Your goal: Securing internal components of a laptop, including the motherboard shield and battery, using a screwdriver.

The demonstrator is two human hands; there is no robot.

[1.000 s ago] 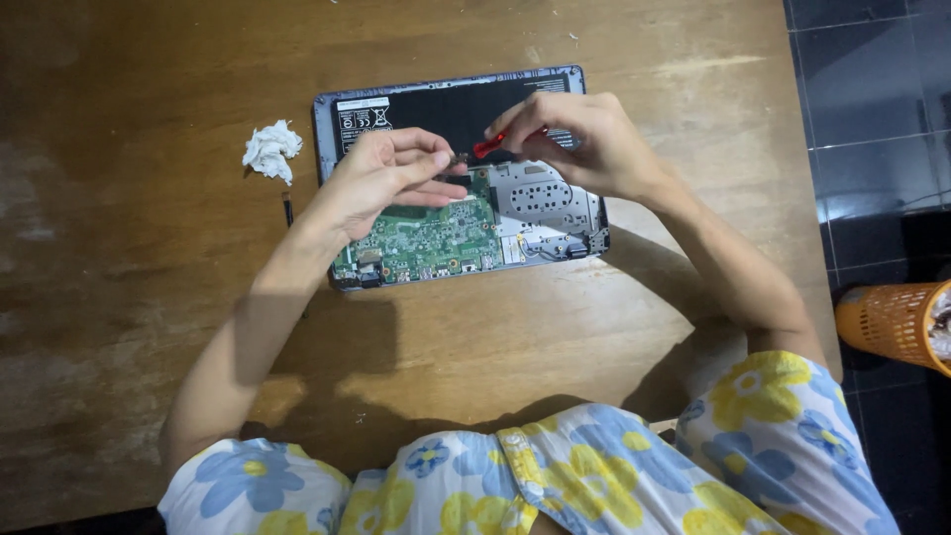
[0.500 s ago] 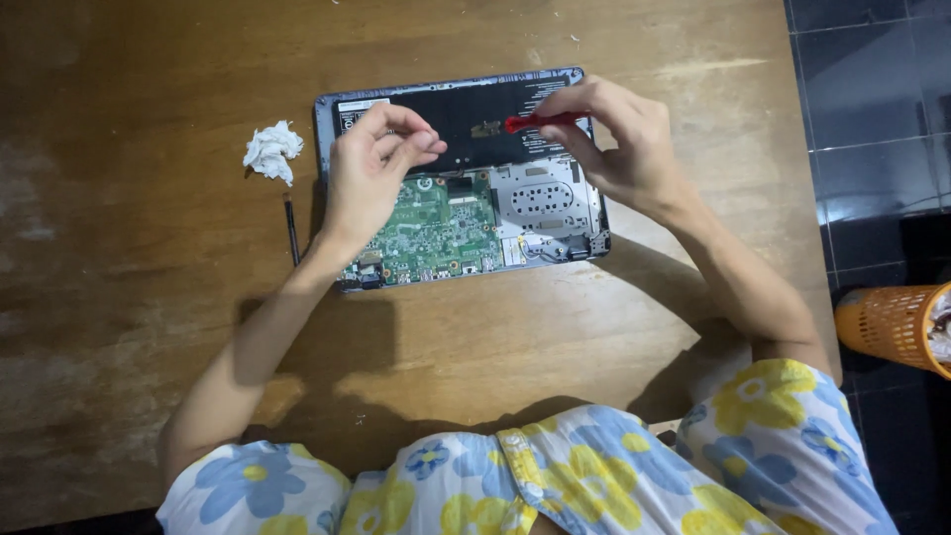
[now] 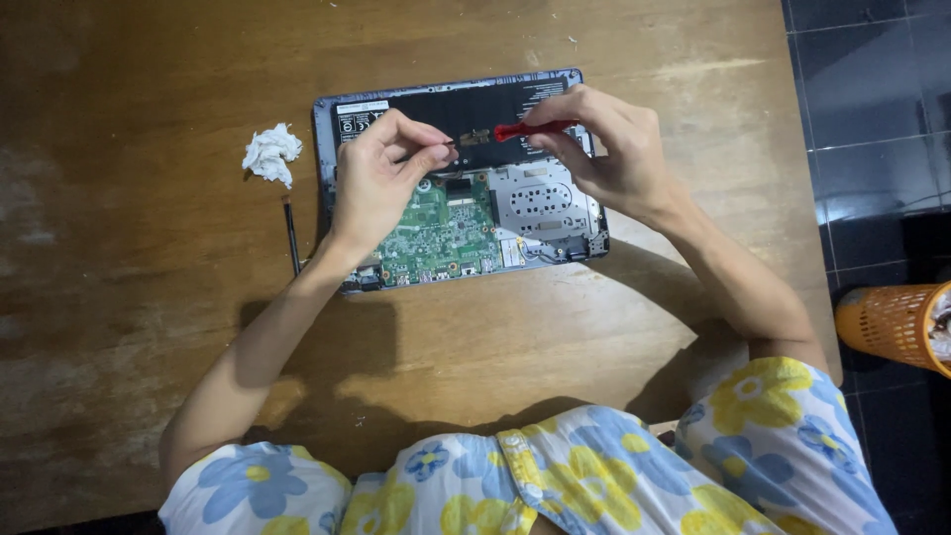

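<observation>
An opened laptop [image 3: 555,213] lies bottom-up on the wooden table [image 3: 149,297], showing a green circuit board [image 3: 441,233], a silver metal plate and a black battery [image 3: 475,104] at the far side. My right hand [image 3: 604,149] holds a small red-handled screwdriver [image 3: 520,129], its tip pointing left at the battery's near edge. My left hand [image 3: 381,178] rests over the laptop's left part, fingers pinched together close to the screwdriver tip. I cannot tell whether something small sits between those fingers.
A crumpled white tissue [image 3: 269,152] lies left of the laptop. A thin dark stick-like tool [image 3: 292,238] lies beside the laptop's left edge. An orange mesh basket [image 3: 892,322] stands on the dark tiled floor at the right.
Both hands have shifted from the middle of the laptop toward its far side, over the battery edge. The screwdriver moved with my right hand and now lies nearly level.
</observation>
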